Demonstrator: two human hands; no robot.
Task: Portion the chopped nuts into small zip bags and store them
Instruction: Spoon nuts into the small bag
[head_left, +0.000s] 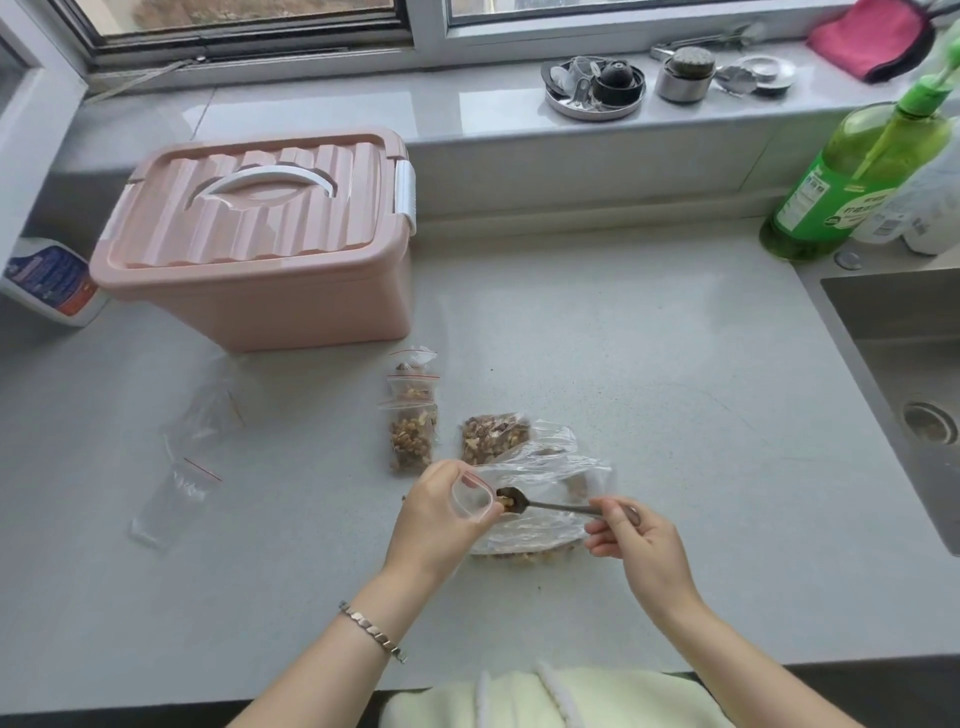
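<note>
the widest open stretch of worktop (675, 364) lay right of centre, between the big nut bag (540, 467) and the sink (893, 332). at the left rear the pink lidded box (249, 249) blocked the way to the wall. filled small bags (413, 415) lay in a row just before it, empty bags (192, 452) lay scattered further left, and a green bottle (852, 176) stood in the far right corner.

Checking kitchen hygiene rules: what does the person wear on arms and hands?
No sleeves or gloves show on either arm. The left hand has a silver link bracelet at its wrist; the right hand shows no visible jewellery.
</note>
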